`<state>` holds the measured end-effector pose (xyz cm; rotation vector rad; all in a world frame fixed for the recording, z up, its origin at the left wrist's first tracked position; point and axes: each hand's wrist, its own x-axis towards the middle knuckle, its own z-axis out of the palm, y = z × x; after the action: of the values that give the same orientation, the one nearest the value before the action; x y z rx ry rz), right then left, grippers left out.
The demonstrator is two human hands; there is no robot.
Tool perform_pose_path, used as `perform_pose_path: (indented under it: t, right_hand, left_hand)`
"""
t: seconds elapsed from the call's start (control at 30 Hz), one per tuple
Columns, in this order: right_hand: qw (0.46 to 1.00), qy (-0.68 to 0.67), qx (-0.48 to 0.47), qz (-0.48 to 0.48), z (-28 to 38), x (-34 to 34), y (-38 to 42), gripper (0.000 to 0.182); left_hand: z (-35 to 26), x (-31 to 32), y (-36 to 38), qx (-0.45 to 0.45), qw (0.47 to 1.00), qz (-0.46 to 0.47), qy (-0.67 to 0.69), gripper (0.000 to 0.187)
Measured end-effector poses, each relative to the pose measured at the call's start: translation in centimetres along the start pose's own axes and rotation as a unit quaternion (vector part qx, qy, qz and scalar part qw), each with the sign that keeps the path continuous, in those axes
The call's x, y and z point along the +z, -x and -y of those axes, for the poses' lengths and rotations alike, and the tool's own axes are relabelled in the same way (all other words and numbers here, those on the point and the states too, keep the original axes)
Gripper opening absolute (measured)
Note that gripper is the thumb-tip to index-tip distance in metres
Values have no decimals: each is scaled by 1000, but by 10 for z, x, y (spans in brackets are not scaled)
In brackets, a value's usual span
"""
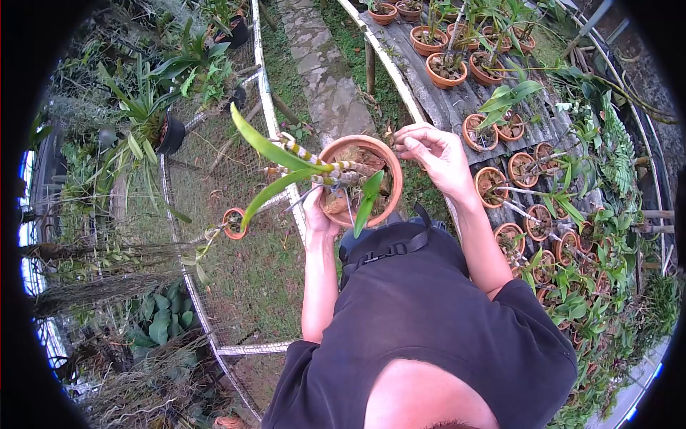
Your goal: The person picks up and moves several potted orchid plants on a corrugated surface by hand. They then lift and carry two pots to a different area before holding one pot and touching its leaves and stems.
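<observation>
A round terracotta pot (390, 166) is held up in front of my body, with an orchid plant (271, 148) in it. Its thick banded stems lean out over the left rim, and long green leaves spread left; a smaller leaf (369, 200) hangs over the pot's opening. My left hand (319, 213) grips the pot's left side, its fingers partly hidden by stems and rim. Just right of the rim is my right hand (431, 149), thumb and fingertips pinched together; what they hold, if anything, is too small to tell.
Many potted plants stand on a corrugated grey bench (457, 100) at right. White-edged rails (268, 100) and wire mesh run along the left, with a hanging black pot (171, 134) and a small terracotta pot (234, 223). A stone path (325, 79) lies ahead.
</observation>
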<state>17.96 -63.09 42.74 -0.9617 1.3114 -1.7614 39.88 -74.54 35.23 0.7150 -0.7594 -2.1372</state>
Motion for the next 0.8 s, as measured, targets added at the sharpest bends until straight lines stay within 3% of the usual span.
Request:
perform_pose_path:
  t: [0.13,0.17,0.23,0.3,0.37,0.4,0.5,0.63,0.67,0.8]
  right_hand:
    - [998,26,44,-28,-1,-26,2,21]
    - [984,169,-8,-51,-4,-31,2,20]
    - [886,441,-112,-93,-5,-34,2,21]
    - [890,433,-116,-89,-6,-31,5,21]
    - [893,425,-122,-83,-8,-28,6,21]
    - [926,364,-79,-60,-9,-27,6,16]
    - [950,301,-76,-26,-7,-17,5,15]
    - [975,183,-124,25,16,9,6,12]
    - [959,219,-168,57,20,12,6,11]
    - [920,324,-162,150,38,30,9,17]
  left_hand:
    - [-7,-9,6,-3,1000,5,12,45]
    - [-9,-13,7,-12,999,14,33,45]
    - [-10,-16,12,14,999,29,30,48]
    - [-13,-15,16,35,996,66,40,52]
    - [-11,-26,7,-4,1000,2,24,62]
    - [-12,-28,7,-5,1000,-4,29,62]
    - [-15,-30,10,1,999,16,40,62]
    - [-18,-24,16,-3,998,45,44,62]
    - [-19,-22,16,-2,998,52,44,62]
    - [-18,-20,15,-6,996,73,42,62]
